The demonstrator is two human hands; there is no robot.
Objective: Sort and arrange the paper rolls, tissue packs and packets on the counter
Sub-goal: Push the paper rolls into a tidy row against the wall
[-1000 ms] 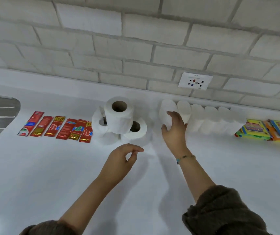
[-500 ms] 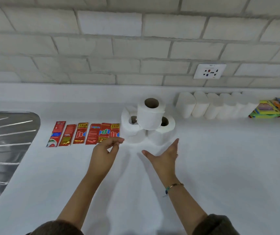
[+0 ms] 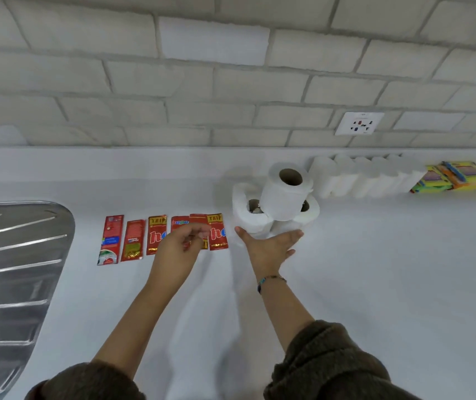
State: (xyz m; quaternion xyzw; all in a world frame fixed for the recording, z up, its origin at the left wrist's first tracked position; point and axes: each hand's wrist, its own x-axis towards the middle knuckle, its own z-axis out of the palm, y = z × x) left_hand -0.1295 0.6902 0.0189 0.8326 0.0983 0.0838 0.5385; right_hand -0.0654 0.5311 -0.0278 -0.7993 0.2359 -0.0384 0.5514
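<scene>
Two red packets (image 3: 156, 234) (image 3: 217, 231) on the worktop show "TRI" in gold at the top and large white "he" below. Other print is too blurred to read.

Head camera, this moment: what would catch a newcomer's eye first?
Probably the small stack of toilet rolls mid-counter, one roll perched on the others, with the right hand spread open at its base. To its left lies a neat row of red packets, the left hand hovering over it. Along the back wall stands a line of white rolls.
</scene>
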